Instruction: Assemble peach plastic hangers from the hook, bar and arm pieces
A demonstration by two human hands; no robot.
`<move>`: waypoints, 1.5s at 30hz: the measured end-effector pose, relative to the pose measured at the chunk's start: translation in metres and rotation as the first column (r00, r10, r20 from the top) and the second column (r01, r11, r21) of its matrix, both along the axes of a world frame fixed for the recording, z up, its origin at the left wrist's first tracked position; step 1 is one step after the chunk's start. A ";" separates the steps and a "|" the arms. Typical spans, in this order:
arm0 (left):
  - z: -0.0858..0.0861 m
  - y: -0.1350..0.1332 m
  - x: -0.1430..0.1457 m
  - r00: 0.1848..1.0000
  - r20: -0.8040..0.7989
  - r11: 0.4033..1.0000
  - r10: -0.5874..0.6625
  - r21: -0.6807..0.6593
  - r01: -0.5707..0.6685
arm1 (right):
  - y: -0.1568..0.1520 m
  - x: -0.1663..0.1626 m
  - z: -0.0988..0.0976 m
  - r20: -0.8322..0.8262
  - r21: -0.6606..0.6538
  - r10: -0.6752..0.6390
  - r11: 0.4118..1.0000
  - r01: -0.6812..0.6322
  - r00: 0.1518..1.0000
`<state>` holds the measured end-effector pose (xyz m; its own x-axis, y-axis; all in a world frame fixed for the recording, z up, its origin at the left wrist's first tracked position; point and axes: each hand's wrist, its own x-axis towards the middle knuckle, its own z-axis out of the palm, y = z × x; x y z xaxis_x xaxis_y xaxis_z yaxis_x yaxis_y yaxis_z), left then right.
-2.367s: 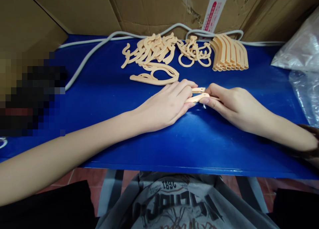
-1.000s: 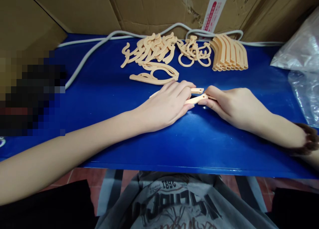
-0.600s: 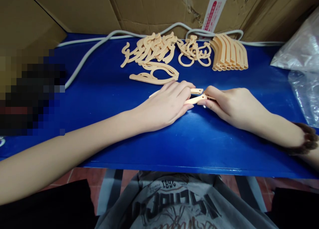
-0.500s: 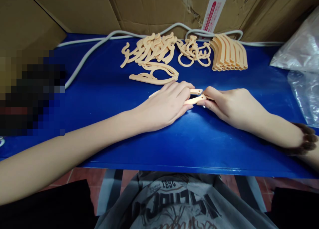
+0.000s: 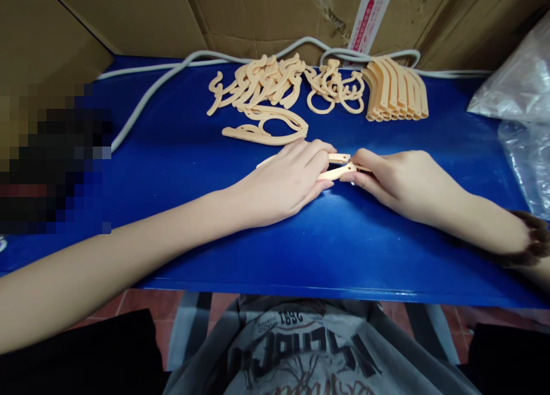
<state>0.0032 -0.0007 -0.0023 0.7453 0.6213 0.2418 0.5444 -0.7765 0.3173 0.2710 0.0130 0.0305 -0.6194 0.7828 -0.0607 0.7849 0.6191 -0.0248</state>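
Note:
My left hand is closed over beige plastic hanger pieces, mostly covered by the palm. Two ends stick out to its right: a rear one and a front one, each with a small hole. My right hand pinches a thin beige piece between thumb and fingers, right at those ends. How the pieces join there is hidden by the fingertips. Just behind my left hand lies a folded beige hanger on the blue table.
At the back are a pile of hook-ended beige pieces, a cluster of ring-shaped pieces and a neat stack of curved arms. A grey cable runs behind them, before cardboard. Clear plastic bags sit at right.
Both hands keep almost the same place and grip. The right wrist has shifted very slightly to the right; the pieces look unchanged.

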 end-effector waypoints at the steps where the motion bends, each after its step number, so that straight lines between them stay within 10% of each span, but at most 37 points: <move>1: 0.000 0.000 0.000 1.000 -0.002 1.000 0.000 0.002 0.000 | 0.000 0.000 0.000 0.004 -0.007 -0.003 1.000 0.003 1.000; 45: 0.003 -0.001 0.000 1.000 -0.024 1.000 0.006 -0.009 -0.006 | 0.002 0.002 -0.002 -0.006 0.045 0.087 0.995 -0.087 0.996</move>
<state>0.0036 -0.0020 0.0012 0.7468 0.6282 0.2182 0.5567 -0.7701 0.3115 0.2727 0.0154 0.0287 -0.6856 0.7276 -0.0218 0.7278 0.6857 -0.0015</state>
